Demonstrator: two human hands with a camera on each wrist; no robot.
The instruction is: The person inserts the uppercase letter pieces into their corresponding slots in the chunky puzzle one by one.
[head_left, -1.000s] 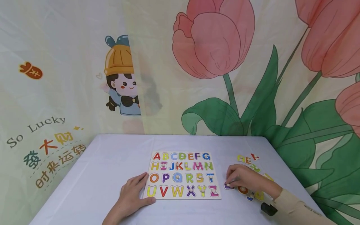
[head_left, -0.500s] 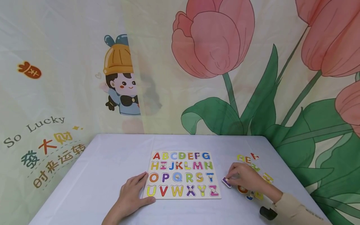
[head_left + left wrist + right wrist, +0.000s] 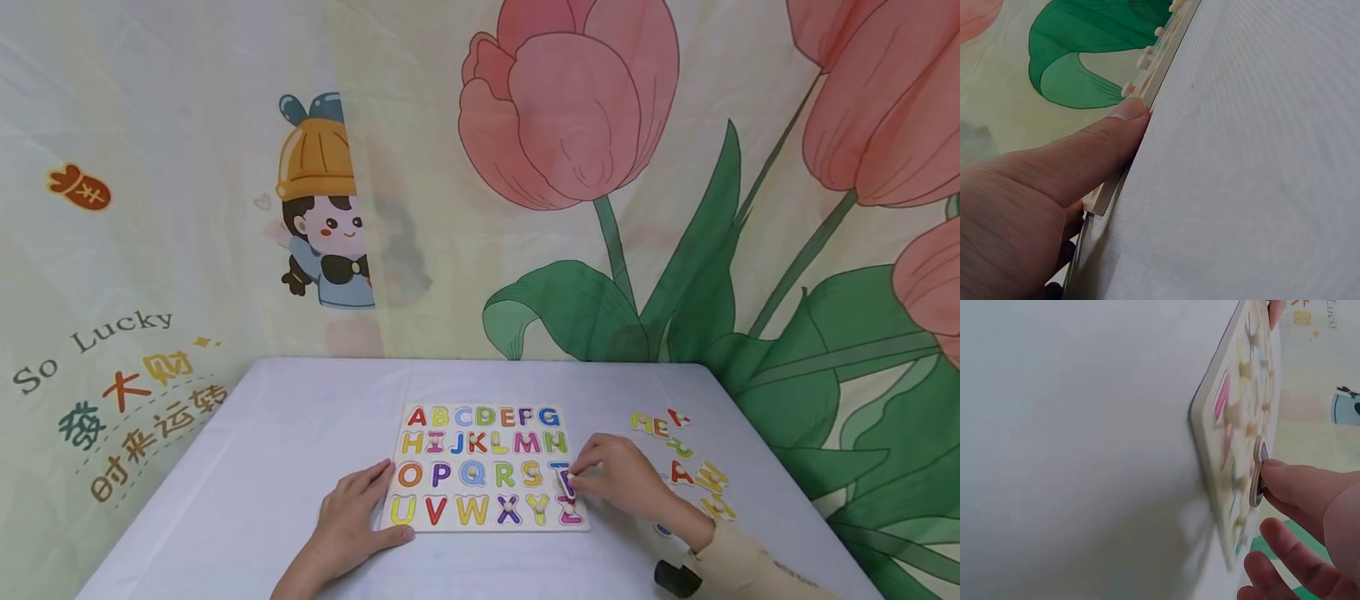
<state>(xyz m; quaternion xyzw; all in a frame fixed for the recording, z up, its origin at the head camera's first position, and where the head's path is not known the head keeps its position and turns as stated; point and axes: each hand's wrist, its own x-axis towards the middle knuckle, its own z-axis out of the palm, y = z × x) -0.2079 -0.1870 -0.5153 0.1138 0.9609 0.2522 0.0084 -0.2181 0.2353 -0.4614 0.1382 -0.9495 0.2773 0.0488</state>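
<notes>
Pinches a purple piece [image 3: 567,486], askew, between thumb and finger of the right hand [image 3: 626,479], over the right side of the board [image 3: 491,457], just beside the blue T [image 3: 558,467] and pink Z [image 3: 572,516]. Cannot tell which letter, nor whether touching the board. Holds the other fingers of that hand loosely bent, apart from the piece. Rests the left hand [image 3: 348,518] at the board's near left corner, thumb on the near edge, fingers laid along the left edge, not clamped, well apart from the right hand. Has rows of letters [image 3: 472,510] on the board, several with knobs [image 3: 1144,61]. Has loose pieces on the white table [image 3: 300,433] to the right, including a red A [image 3: 682,473] and an orange E [image 3: 661,428]. Wears a beige sleeve [image 3: 738,558] on the right arm. Faces a backdrop [image 3: 427,108] printed with tulips [image 3: 570,117] and a cartoon figure [image 3: 330,217].
</notes>
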